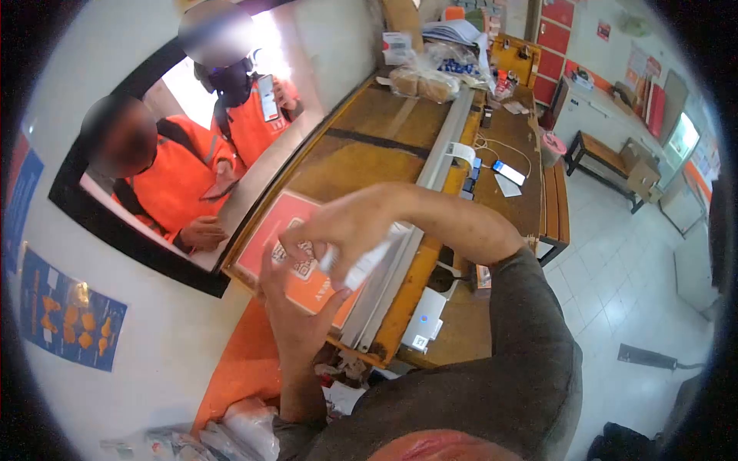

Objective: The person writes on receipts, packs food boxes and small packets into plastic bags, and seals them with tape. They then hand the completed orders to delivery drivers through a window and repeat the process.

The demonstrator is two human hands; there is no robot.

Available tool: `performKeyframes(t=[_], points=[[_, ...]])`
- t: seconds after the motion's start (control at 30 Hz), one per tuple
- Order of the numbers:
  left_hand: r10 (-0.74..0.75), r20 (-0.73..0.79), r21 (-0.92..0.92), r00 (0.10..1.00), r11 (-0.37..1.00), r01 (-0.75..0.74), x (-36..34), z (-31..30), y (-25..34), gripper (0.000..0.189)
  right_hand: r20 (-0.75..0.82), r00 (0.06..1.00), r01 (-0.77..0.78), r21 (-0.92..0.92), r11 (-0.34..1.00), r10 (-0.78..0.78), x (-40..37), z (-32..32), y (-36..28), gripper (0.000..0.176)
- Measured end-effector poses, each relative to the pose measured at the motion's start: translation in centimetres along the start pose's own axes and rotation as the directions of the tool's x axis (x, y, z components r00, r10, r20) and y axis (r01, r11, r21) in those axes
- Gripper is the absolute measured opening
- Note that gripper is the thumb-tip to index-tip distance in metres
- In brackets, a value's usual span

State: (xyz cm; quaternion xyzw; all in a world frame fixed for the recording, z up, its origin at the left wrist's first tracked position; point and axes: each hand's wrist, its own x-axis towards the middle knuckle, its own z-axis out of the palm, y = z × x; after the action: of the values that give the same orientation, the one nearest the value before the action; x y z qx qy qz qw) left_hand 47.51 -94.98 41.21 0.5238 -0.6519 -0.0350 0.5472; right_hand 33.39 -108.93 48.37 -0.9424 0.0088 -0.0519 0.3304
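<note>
Dark shirt cloth (pixel 492 384) filled the lower middle of the view, with the right sleeve (pixel 538 307) bent upward at the elbow. Over the wooden counter (pixel 384 119), the right hand (pixel 346 230) arched with its fingers curled and grasped a white item (pixel 365 265), blurred and partly covered. The left hand (pixel 300 296) came up from below, its thumb by the near end of the white item; whether it also gripped could not be told. Both hands were above a red-and-orange sign (pixel 261 238) printed with QR codes, beside a long metal rail (pixel 388 296). Beyond a black-framed window (pixel 138 242), one person in orange (pixel 173 184) had a hand on the ledge, and another person in orange (pixel 254 127) held up a phone (pixel 267 97). A lit phone (pixel 508 173) and a white cable (pixel 503 143) lay on the brown desk (pixel 511 203).
</note>
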Motion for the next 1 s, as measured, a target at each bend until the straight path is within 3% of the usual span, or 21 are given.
performKeyframes(t=[0.03, 0.07, 0.13, 0.17, 0.2, 0.23, 0.27, 0.3, 0.33, 0.37, 0.4, 0.43, 0.5, 0.53, 0.6, 0.67, 0.73, 0.8, 0.87, 0.93, 1.0], points=[[-0.172, 0.219, -0.165, 0.961, 0.964, 0.21, 0.1, 0.6, 0.1, 0.076, 0.039, 0.998, 0.04, 0.072, 0.997, -0.043, -1.7, 0.1, -0.3, 0.056], [-0.168, 0.228, -0.161, 0.959, 0.965, 0.207, 0.1, 1.0, 0.2, 0.076, 0.028, 0.999, 0.04, 0.075, 0.996, -0.042, -3.3, -0.4, -0.2, 0.056], [-0.231, 0.494, 0.034, 0.838, 0.968, 0.247, -0.1, 1.6, 0.4, 0.044, 0.081, 0.996, -0.045, 0.021, 0.999, 0.043, -6.3, -1.8, 0.6, 0.057], [-0.193, 0.394, 0.102, 0.898, 0.981, 0.166, -0.9, 2.2, 0.5, 0.034, -0.025, 0.998, 0.054, -0.004, 0.999, -0.054, -8.1, -2.7, 2.8, 0.056], [-0.138, 0.292, 0.175, 0.946, 0.98, 0.089, -2.1, 2.7, 0.4, 0.024, -0.025, 0.988, -0.145, 0.144, 0.979, 0.15, -10.1, -4.6, 4.0, 0.056], [-0.19, 0.241, 0.143, 0.952, 0.977, 0.159, -3.5, 2.9, -0.1, 0.022, 0.003, 0.939, -0.33, 0.286, 0.9, 0.344, -12.2, -7.0, 5.5, 0.055], [-0.241, 0.192, 0.105, 0.951, 0.969, 0.224, -4.9, 3.0, -0.7, 0.02, -0.172, 0.906, -0.322, 0.316, 0.892, 0.387, -14.6, -8.8, 9.4, 0.052], [-0.282, 0.084, 0.02, 0.956, 0.959, 0.282, -6.7, 3.6, -0.8, 0.02, -0.354, 0.82, -0.277, 0.441, 0.853, 0.449, -17.2, -10.6, 13.2, 0.05], [-0.333, -0.02, -0.072, 0.943, 0.941, 0.33, -8.3, 4.2, -1.0, 0.02, -0.574, 0.681, -0.296, 0.352, 0.888, 0.455, -19.8, -12.6, 18.6, 0.05], [-0.328, -0.022, -0.066, 0.944, 0.943, 0.326, -9.0, 4.5, -1.6, 0.02, -0.729, 0.522, -0.523, 0.138, 0.841, 0.443, -22.1, -13.8, 23.7, 0.065], [-0.234, -0.201, 0.06, 0.951, 0.966, 0.25, -9.7, 4.7, -2.3, 0.021, -0.848, 0.336, -0.752, 0.021, 0.659, 0.41, -24.4, -15.0, 28.6, 0.081], [-0.11, -0.358, 0.2, 0.927, 0.961, 0.191, -10.3, 4.9, -3.0, 0.023, -0.908, 0.104, -0.933, 0.052, 0.357, 0.405, -25.4, -15.4, 29.3, 0.094], [-0.015, -0.376, 0.345, 0.926, 0.926, 0.155, -11.7, 4.3, -5.3, 0.024, -0.873, -0.138, -0.931, 0.275, 0.24, 0.467, -28.5, -16.0, 37.8, 0.114], [0.03, -0.378, 0.412, 0.925, 0.9, 0.139, -11.9, 4.2, -5.4, 0.025, -0.871, -0.135, -0.929, 0.277, 0.246, 0.473, -29.4, -16.3, 39.0, 0.114], [0.078, -0.395, 0.477, 0.916, 0.869, 0.132, -12.5, 3.9, -5.6, 0.025, -0.883, 0.017, -0.847, 0.237, 0.476, 0.468, -30.0, -16.5, 40.3, 0.116], [0.004, -0.428, 0.419, 0.904, 0.887, 0.194, -12.5, 4.1, -5.0, 0.025, -0.868, -0.046, -0.865, 0.282, 0.415, 0.495, -28.1, -16.4, 38.8, 0.114], [-0.064, -0.455, 0.352, 0.888, 0.903, 0.246, -12.1, 4.5, -4.6, 0.025, -0.829, 0.059, -0.899, 0.197, 0.39, 0.556, -26.5, -16.7, 37.3, 0.106], [-0.119, -0.474, 0.31, 0.873, 0.905, 0.292, -12.0, 4.6, -4.1, 0.026, -0.823, 0.239, -0.814, 0.119, 0.568, 0.515, -25.1, -15.4, 32.0, 0.082], [-0.162, -0.482, 0.275, 0.861, 0.905, 0.324, -11.9, 4.7, -3.8, 0.026, -0.313, 0.536, -0.61, 0.498, 0.616, 0.784, -24.0, -15.5, 27.9, 0.057], [-0.189, -0.478, 0.264, 0.858, 0.901, 0.346, -11.8, 4.6, -3.5, 0.026, -0.327, 0.491, -0.645, 0.488, 0.589, 0.808, -25.2, -15.9, 30.4, 0.04], [-0.196, -0.48, 0.251, 0.855, 0.903, 0.349, -11.5, 4.8, -3.5, 0.026, -0.873, 0.225, -0.677, 0.179, 0.713, 0.433, -27.3, -17.3, 37.7, 0.049]])
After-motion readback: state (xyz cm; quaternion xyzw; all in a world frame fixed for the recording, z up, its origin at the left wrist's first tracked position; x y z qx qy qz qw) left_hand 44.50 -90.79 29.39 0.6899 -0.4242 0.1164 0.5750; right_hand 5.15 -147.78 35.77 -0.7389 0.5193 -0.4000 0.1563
